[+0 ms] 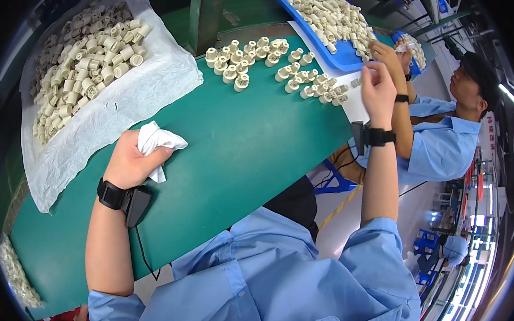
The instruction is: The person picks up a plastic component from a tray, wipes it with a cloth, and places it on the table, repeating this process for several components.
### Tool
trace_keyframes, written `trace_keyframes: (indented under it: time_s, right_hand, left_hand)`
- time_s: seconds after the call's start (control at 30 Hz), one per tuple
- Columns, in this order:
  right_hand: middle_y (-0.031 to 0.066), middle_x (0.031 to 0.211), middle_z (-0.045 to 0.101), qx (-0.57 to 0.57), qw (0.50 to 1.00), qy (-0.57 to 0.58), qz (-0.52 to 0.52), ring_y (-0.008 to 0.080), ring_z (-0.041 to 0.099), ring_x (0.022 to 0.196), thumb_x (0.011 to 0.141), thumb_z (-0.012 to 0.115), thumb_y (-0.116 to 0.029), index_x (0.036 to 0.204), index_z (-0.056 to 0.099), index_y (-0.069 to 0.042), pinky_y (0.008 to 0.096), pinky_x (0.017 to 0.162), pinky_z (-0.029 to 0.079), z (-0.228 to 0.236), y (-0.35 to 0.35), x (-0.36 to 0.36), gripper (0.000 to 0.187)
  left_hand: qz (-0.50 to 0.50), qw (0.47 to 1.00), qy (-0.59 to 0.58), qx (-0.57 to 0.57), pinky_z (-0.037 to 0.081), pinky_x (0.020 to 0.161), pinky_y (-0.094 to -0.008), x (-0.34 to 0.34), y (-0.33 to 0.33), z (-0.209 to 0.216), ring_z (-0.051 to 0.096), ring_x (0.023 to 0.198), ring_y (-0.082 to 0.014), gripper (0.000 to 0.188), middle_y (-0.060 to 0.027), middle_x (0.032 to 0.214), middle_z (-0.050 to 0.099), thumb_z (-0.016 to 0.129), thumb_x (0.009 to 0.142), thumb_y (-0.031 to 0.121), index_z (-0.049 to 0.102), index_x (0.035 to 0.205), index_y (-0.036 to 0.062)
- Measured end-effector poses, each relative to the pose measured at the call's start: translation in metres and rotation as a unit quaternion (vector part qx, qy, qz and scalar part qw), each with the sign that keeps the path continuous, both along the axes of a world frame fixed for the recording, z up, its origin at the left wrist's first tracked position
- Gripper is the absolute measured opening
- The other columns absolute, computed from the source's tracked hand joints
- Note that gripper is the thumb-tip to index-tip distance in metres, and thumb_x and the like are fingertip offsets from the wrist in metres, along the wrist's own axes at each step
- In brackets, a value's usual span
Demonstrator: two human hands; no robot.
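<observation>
Left hand [128, 164]: fingers clamped on white cloth [153, 139] above green table [228, 162]; 1 end points right, 1 toward the wearer; middle partly hidden. Right hand [379, 90]: fingers curled; contents cannot be determined.

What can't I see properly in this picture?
In the head view:
Part of the white cloth: hidden inside the left hand.
Whether the right hand holds anything: its own curl hides the inside.
The bottom of the heap of cream parts: covered by those on top.
The rest of the pale bundle at lower left: cut off by the dark rim.
The distant person's hands: too small to tell.
</observation>
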State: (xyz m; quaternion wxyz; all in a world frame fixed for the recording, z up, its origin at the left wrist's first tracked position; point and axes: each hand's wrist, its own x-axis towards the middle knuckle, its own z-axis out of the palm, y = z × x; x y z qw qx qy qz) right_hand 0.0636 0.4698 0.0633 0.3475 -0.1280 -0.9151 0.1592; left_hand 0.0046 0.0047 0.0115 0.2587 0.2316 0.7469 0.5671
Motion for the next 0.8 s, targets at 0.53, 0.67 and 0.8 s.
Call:
trace_keyframes:
  time_s: [0.53,0.67,0.8]
  right_hand:
    - [0.0192,0.084,0.067,-0.653,0.752,-0.070,-0.050,0.0214,0.066,0.060,0.090,0.051,-0.051,0.118,0.048,0.000,0.0271,0.050,0.053,-0.059,0.116,-0.017,0.058]
    - [0.0176,0.083,0.067,-0.692,0.705,-0.154,0.028,0.0194,0.065,0.058,0.092,0.046,-0.050,0.117,0.052,-0.001,0.0257,0.050,0.053,-0.048,0.104,0.008,0.056]
    - [0.0161,0.082,0.068,-0.693,0.693,-0.197,0.039,0.0179,0.065,0.058,0.093,0.045,-0.049,0.113,0.055,0.000,0.0240,0.048,0.053,-0.052,0.090,0.023,0.054]
  left_hand:
    - [0.002,1.000,0.011,0.012,0.042,0.054,-0.0226,0.001,-0.002,-0.005,0.052,0.060,-0.0053,0.014,0.0014,0.070,0.060,0.064,0.081,0.009,0.068,0.092,0.0018]
    - [0.004,1.000,0.015,0.002,0.042,0.053,-0.0230,-0.001,-0.001,-0.005,0.052,0.059,-0.0054,0.013,0.0014,0.069,0.060,0.064,0.081,0.009,0.067,0.091,0.0015]
    - [0.006,1.000,0.015,-0.001,0.042,0.053,-0.0230,0.000,-0.002,-0.007,0.052,0.059,-0.0055,0.012,0.0013,0.069,0.059,0.064,0.080,0.009,0.067,0.090,0.0013]
